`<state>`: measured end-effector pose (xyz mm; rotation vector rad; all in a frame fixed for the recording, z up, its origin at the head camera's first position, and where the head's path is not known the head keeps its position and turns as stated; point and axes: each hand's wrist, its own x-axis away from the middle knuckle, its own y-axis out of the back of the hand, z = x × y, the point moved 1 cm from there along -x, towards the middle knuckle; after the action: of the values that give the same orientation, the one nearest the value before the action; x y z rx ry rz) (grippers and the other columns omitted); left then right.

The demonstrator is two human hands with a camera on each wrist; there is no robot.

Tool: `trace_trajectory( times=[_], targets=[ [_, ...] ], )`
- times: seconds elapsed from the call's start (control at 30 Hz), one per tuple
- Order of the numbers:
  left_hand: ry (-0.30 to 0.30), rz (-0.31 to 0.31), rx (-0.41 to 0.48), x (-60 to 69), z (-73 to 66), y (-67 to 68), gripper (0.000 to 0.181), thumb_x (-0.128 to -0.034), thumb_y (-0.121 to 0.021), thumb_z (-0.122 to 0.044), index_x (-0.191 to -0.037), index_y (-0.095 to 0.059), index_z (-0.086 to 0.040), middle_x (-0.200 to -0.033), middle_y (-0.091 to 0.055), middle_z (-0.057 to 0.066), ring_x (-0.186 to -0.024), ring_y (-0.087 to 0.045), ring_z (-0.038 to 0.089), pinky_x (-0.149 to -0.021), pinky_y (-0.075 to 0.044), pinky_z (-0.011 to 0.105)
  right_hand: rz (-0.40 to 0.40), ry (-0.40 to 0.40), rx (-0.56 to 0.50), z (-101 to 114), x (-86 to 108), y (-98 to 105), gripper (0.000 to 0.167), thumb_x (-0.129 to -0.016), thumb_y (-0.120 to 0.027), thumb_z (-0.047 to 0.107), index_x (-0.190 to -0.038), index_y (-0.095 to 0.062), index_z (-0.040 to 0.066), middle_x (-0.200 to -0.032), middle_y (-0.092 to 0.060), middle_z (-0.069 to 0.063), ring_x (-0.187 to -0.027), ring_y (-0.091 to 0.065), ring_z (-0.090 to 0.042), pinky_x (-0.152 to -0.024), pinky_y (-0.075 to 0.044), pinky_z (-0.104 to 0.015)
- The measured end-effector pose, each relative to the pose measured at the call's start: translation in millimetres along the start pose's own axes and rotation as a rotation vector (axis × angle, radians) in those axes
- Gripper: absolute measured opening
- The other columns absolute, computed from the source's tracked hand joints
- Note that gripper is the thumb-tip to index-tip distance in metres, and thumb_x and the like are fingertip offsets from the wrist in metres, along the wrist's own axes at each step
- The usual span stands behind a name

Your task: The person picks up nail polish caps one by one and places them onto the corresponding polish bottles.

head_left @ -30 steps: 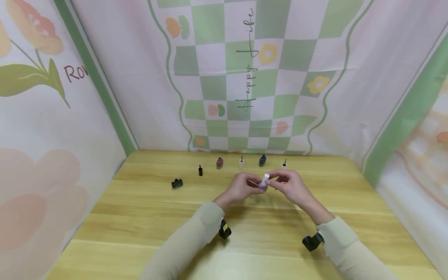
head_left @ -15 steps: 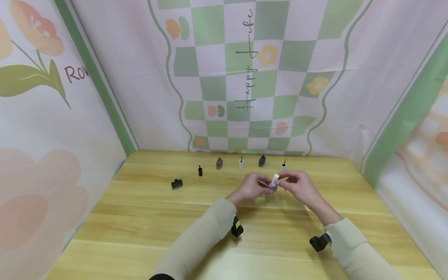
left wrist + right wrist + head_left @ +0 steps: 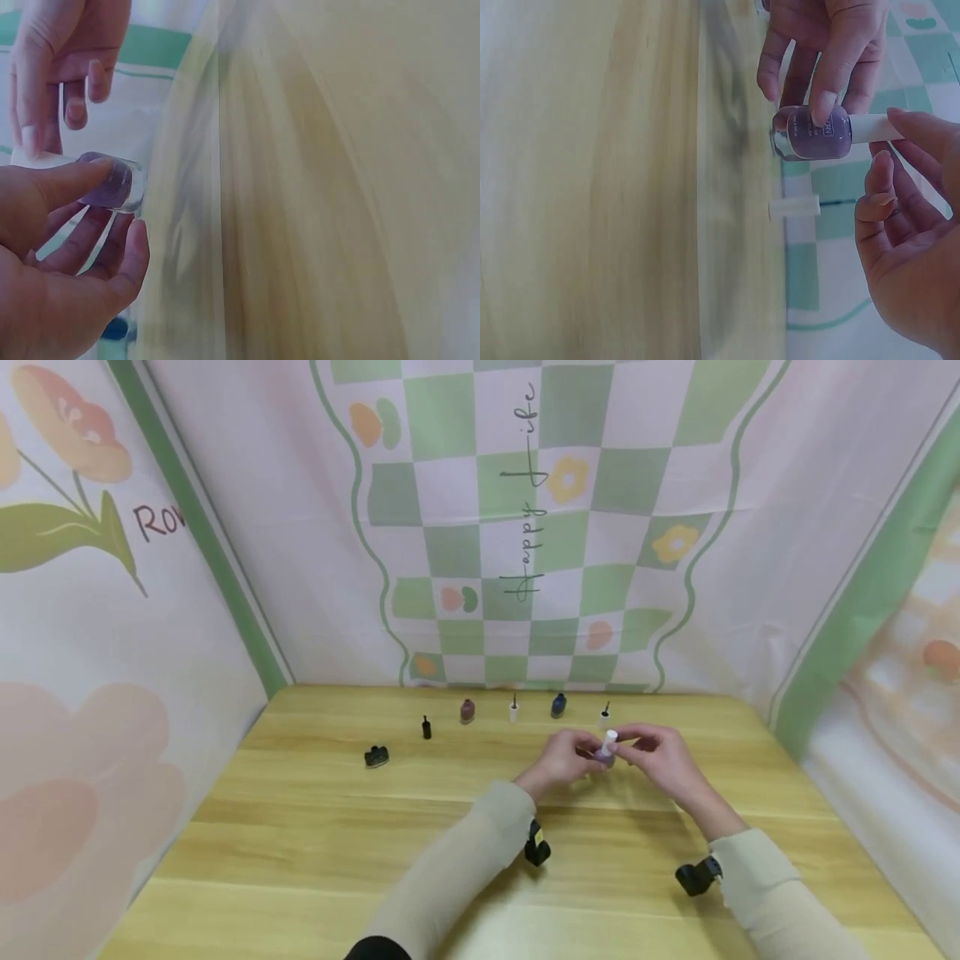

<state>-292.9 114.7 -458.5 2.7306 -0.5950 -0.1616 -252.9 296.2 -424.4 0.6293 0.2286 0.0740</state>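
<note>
The left hand point(image 3: 564, 758) pinches the glass body of a purple nail polish bottle point(image 3: 810, 133) between thumb and fingers. By its white cap point(image 3: 871, 128), the same bottle is pinched by the thumb and fingers of the right hand point(image 3: 663, 760). The cap sits on the bottle's neck. In the head view the bottle is held above the table, tilted slightly, cap upward. Just behind the hands stands a white cap with its brush up point(image 3: 605, 717), also visible in the right wrist view.
Along the back of the wooden table point(image 3: 300, 843) stand a dark blue bottle point(image 3: 558, 705), a white brush cap point(image 3: 513, 712) and a mauve bottle point(image 3: 467, 711). Further left are a black brush cap point(image 3: 426, 727) and a black bottle point(image 3: 377, 757). A patterned curtain point(image 3: 442, 493) hangs behind.
Both hands have moved to the right together with the purple bottle between them. Their grips look the same, and the white brush cap behind them shows more fully.
</note>
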Motion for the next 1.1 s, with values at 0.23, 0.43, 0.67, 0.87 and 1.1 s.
trace_trajectory(
  times=[0.23,0.43,0.67,0.87,1.1],
  targets=[
    [0.007,-0.022,0.051,-9.7,-10.2,-28.1,0.021,-0.0844,-0.082,-0.002,-0.104,-0.077,-0.008,-0.090,-0.072,-0.005,-0.076,-0.062,0.003,-0.064,-0.055,0.019,-0.025,-0.010,0.069,-12.5,5.1,22.0,0.034,-0.097,-0.073,0.025,-0.121,-0.071,0.001,-0.114,-0.072,-0.019,-0.085,-0.067,-0.015,-0.071,-0.055,-0.025],
    [0.004,-0.043,0.058,-16.4,-13.6,-46.8,0.021,-0.0828,-0.083,-0.001,-0.102,-0.078,-0.006,-0.091,-0.075,-0.002,-0.076,-0.062,0.002,-0.067,-0.053,0.016,-0.036,0.004,0.099,-22.8,11.2,35.4,0.032,-0.097,-0.073,0.024,-0.119,-0.072,0.001,-0.114,-0.072,-0.020,-0.082,-0.067,-0.015,-0.068,-0.054,-0.025],
    [0.007,-0.043,0.059,-17.8,-17.2,-57.9,0.020,-0.0831,-0.082,0.001,-0.101,-0.078,-0.007,-0.094,-0.076,0.000,-0.078,-0.064,0.004,-0.073,-0.053,0.016,-0.053,-0.001,0.105,-32.7,14.2,43.3,0.032,-0.096,-0.074,0.022,-0.118,-0.072,-0.001,-0.113,-0.073,-0.022,-0.083,-0.070,-0.021,-0.068,-0.055,-0.024],
    [0.006,-0.054,0.026,-17.9,-16.0,-67.9,0.021,-0.0808,-0.084,0.002,-0.099,-0.079,-0.006,-0.092,-0.077,0.001,-0.079,-0.066,0.003,-0.075,-0.052,0.014,-0.040,-0.040,0.112,-37.2,20.0,45.6,0.032,-0.097,-0.074,0.020,-0.120,-0.071,-0.002,-0.113,-0.072,-0.023,-0.084,-0.070,-0.024,-0.067,-0.055,-0.025],
    [0.020,-0.061,0.004,-20.7,-15.5,-73.3,0.021,-0.0816,-0.083,0.002,-0.099,-0.080,-0.007,-0.090,-0.077,0.000,-0.078,-0.066,0.002,-0.076,-0.052,0.015,-0.060,-0.027,0.106,-39.2,23.1,47.5,0.030,-0.096,-0.074,0.016,-0.118,-0.071,-0.004,-0.111,-0.073,-0.023,-0.081,-0.070,-0.017,-0.067,-0.055,-0.023]
  ],
)
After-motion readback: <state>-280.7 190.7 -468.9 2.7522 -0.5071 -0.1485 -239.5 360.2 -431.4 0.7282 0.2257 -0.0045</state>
